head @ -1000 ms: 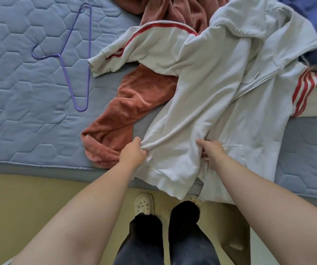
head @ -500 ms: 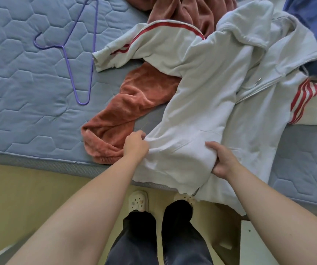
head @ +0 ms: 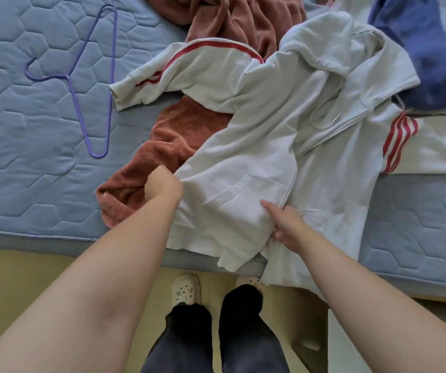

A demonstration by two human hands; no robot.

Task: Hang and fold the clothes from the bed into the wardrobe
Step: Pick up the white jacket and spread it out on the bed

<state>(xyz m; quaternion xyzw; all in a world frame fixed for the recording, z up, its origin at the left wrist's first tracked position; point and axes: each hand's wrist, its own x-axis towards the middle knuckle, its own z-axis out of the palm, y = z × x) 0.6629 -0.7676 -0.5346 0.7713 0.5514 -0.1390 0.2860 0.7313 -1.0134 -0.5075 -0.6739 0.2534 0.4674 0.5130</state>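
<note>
A white zip hoodie (head: 284,125) with red sleeve stripes lies spread on the bed, its hem hanging over the near edge. My left hand (head: 164,185) is closed on the left side of its front panel. My right hand (head: 284,224) grips the same panel at the zip edge near the pocket. A rust-coloured fleece garment (head: 168,146) lies under the hoodie's left side. A purple wire hanger (head: 92,84) rests flat on the mattress to the left, apart from the clothes.
A blue garment (head: 426,49) lies at the top right, partly over the hoodie. The quilted blue-grey mattress (head: 22,157) fills the view. Its near edge (head: 41,239) runs just ahead of my legs and white clogs (head: 185,289) on the yellowish floor.
Both hands have pushed the hoodie's left front panel up and onto the bed, so less of it hangs over the edge. My right hand shifted from the inner fold to the zip edge.
</note>
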